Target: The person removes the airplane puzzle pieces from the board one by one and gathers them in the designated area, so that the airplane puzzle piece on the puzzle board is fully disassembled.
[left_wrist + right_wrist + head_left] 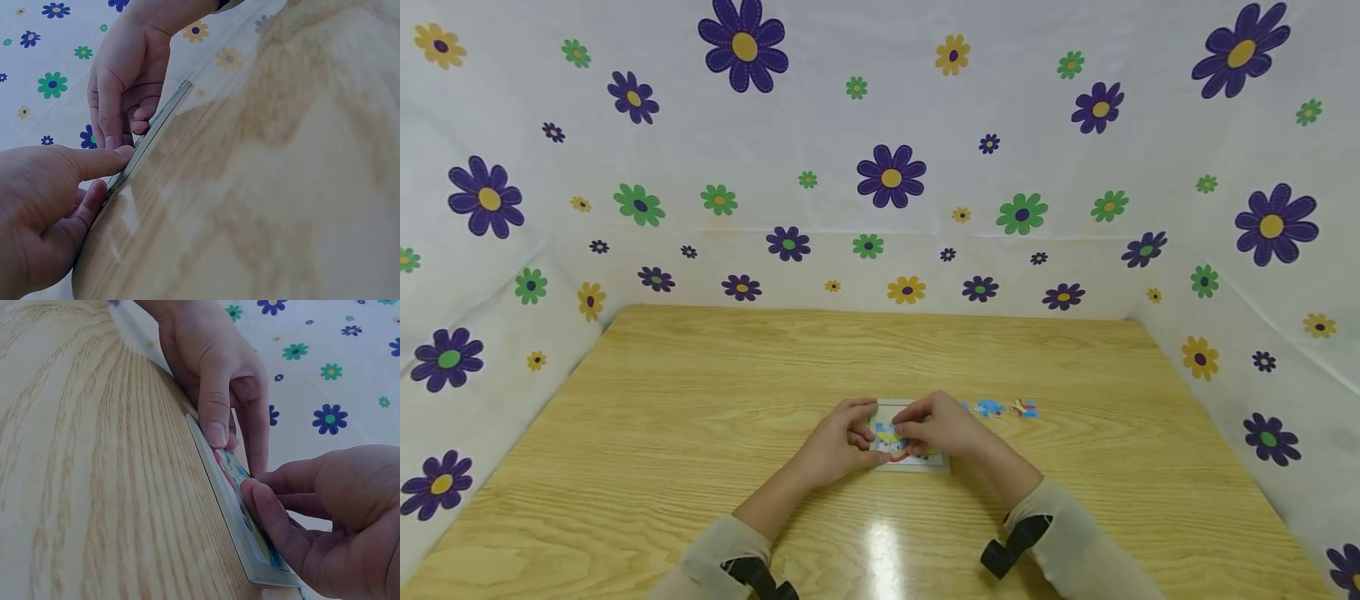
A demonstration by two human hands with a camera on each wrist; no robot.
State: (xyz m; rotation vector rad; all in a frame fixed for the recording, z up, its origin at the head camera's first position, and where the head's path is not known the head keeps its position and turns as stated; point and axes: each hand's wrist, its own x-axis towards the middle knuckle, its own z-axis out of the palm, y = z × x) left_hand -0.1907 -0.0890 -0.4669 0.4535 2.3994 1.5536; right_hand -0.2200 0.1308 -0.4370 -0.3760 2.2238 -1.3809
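Note:
A small jigsaw puzzle in a pale frame tray (910,467) lies on the table, part of its colourful picture showing between the hands. My left hand (838,442) holds the tray's left side, with its thumb over the front rim and its fingers along the side. Over the middle of the picture, my right hand (943,425) has thumb and index finger pinched together at the puzzle surface, on a puzzle piece largely hidden by the fingertips. In the right wrist view, the left thumb (216,428) lies on the picture close to the right fingertips.
Loose puzzle pieces (989,408) lie on the wooden table (700,375) right of the tray, another piece (1024,408) beside them. A white flower-printed cloth (820,133) walls the back and both sides. Each sleeve carries a black wrist strap (1011,546).

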